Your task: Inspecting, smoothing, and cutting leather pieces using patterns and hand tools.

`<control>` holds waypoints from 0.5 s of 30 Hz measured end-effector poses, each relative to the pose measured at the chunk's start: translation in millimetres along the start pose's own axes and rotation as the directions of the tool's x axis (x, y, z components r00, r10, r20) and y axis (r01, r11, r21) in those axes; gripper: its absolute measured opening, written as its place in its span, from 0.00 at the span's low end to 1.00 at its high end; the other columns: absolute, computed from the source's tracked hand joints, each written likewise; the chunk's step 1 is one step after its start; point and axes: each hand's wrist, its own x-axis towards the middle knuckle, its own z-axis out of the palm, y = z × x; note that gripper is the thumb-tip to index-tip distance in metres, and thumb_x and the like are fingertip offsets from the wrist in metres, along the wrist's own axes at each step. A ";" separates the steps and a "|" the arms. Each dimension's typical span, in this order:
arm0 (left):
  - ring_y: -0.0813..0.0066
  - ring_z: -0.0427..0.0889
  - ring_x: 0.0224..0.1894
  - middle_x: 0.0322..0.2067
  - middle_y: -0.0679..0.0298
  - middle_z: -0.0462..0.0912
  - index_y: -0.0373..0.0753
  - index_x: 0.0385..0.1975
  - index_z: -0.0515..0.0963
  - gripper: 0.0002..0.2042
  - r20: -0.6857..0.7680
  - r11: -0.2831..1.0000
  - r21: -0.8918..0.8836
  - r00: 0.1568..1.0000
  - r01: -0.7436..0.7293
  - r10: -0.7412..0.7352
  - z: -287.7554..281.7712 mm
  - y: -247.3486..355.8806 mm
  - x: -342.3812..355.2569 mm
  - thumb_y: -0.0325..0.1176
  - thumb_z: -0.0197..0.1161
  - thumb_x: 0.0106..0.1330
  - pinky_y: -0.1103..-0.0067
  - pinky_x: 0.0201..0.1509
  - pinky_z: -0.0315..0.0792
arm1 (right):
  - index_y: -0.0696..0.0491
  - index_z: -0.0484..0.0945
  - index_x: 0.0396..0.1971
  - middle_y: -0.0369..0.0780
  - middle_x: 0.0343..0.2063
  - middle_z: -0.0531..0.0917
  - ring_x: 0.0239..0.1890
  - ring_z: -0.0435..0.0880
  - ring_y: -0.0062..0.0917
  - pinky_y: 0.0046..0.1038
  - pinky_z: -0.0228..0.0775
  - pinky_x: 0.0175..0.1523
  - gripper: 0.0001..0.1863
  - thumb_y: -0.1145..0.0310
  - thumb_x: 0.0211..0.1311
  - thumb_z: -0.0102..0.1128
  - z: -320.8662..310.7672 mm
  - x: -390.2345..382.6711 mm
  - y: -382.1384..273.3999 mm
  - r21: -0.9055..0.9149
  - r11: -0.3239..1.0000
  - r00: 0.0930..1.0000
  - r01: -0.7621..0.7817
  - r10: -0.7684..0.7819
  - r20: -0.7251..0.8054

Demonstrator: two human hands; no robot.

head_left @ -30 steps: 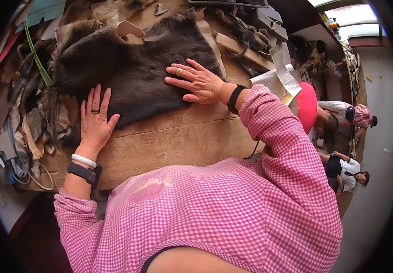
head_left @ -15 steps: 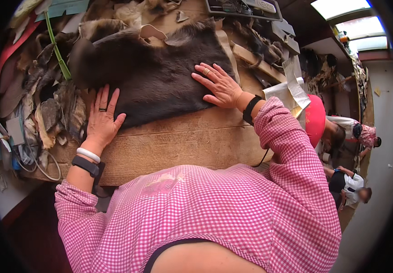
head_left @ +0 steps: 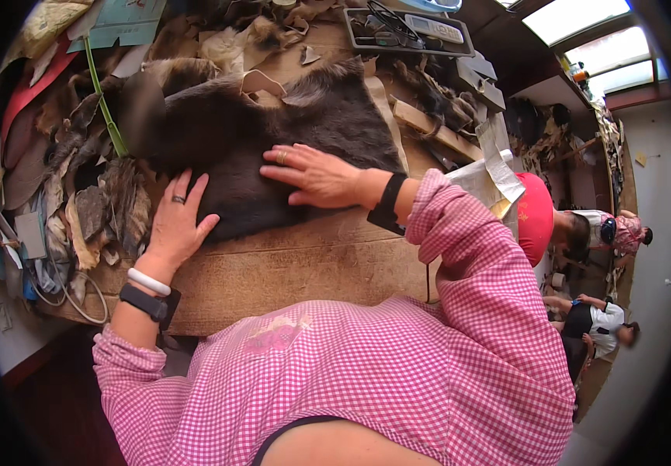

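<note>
A dark brown fur pelt (head_left: 234,128) lies spread over the wooden table (head_left: 296,268), its pale skin side showing along the right edge. On its lower left corner my left hand (head_left: 178,221) rests with fingers stretched and thumb apart, holding nothing. Flat on the middle of the fur lies my right hand (head_left: 316,177), its fingers pointing left and nothing gripped in it. Curled-up pale skin (head_left: 264,83) shows at the pelt's far edge.
Fur scraps (head_left: 122,194) heap at the left with a green strip (head_left: 106,109). A tray (head_left: 409,33) with a cable and a device stands far back. A wooden bar (head_left: 436,132) and crumpled silvery sheet (head_left: 498,171) lie right, near a red rounded object (head_left: 533,217). Other people are at right.
My right hand has slid left across the fur, from near the pelt's right edge to its middle. My left hand stays at the lower left corner.
</note>
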 end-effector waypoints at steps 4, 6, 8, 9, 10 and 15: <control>0.52 0.70 0.59 0.55 0.51 0.72 0.36 0.58 0.68 0.27 -0.335 0.992 -0.107 0.942 -0.063 0.024 -34.6 -3.0 49.1 0.27 0.65 0.57 0.66 0.62 0.66 | 0.53 0.74 0.48 0.45 0.51 0.72 0.54 0.73 0.40 0.36 0.68 0.58 0.21 0.67 0.54 0.65 -37.6 0.7 62.4 0.019 0.901 0.818 -0.434 0.402 -0.411; 0.53 0.70 0.58 0.55 0.53 0.72 0.37 0.59 0.68 0.27 -0.489 1.000 0.001 0.872 -0.026 0.023 -41.3 -11.1 76.7 0.27 0.65 0.58 0.67 0.61 0.66 | 0.53 0.74 0.44 0.45 0.47 0.73 0.53 0.73 0.40 0.39 0.69 0.56 0.17 0.67 0.55 0.64 -37.6 -6.8 104.9 0.070 0.742 0.622 -0.667 0.606 -0.496; 0.53 0.74 0.52 0.48 0.55 0.75 0.40 0.49 0.74 0.18 -0.551 0.999 0.022 0.835 0.033 -0.015 -36.5 -26.2 97.4 0.28 0.64 0.58 0.67 0.55 0.70 | 0.53 0.74 0.42 0.46 0.46 0.74 0.53 0.73 0.40 0.39 0.70 0.54 0.15 0.67 0.56 0.63 -37.6 -12.7 125.8 0.064 0.643 0.540 -0.763 0.689 -0.484; 0.53 0.74 0.52 0.48 0.55 0.75 0.40 0.49 0.74 0.18 -0.554 0.999 0.028 0.832 0.034 -0.013 -35.0 -31.4 106.0 0.28 0.64 0.58 0.67 0.55 0.70 | 0.52 0.75 0.41 0.45 0.45 0.74 0.53 0.73 0.40 0.40 0.70 0.53 0.13 0.67 0.56 0.63 -37.7 -15.0 129.9 0.031 0.613 0.548 -0.790 0.728 -0.411; 0.53 0.76 0.48 0.44 0.55 0.76 0.40 0.43 0.74 0.12 -0.388 0.990 -0.004 0.912 0.141 -0.132 -34.4 -35.7 113.2 0.28 0.64 0.59 0.65 0.50 0.71 | 0.51 0.75 0.39 0.45 0.44 0.74 0.53 0.73 0.41 0.40 0.71 0.52 0.11 0.67 0.57 0.62 -38.4 -17.0 133.8 -0.005 0.583 0.550 -0.813 0.764 -0.337; 0.51 0.78 0.39 0.33 0.56 0.77 0.38 0.30 0.74 0.05 -0.444 0.977 -0.026 0.873 0.213 -0.202 -41.5 -35.8 106.1 0.29 0.62 0.60 0.62 0.41 0.71 | 0.49 0.77 0.32 0.42 0.42 0.77 0.49 0.76 0.40 0.40 0.71 0.49 0.05 0.69 0.55 0.61 -62.1 -27.3 110.8 0.026 0.637 0.545 -0.771 0.680 -0.491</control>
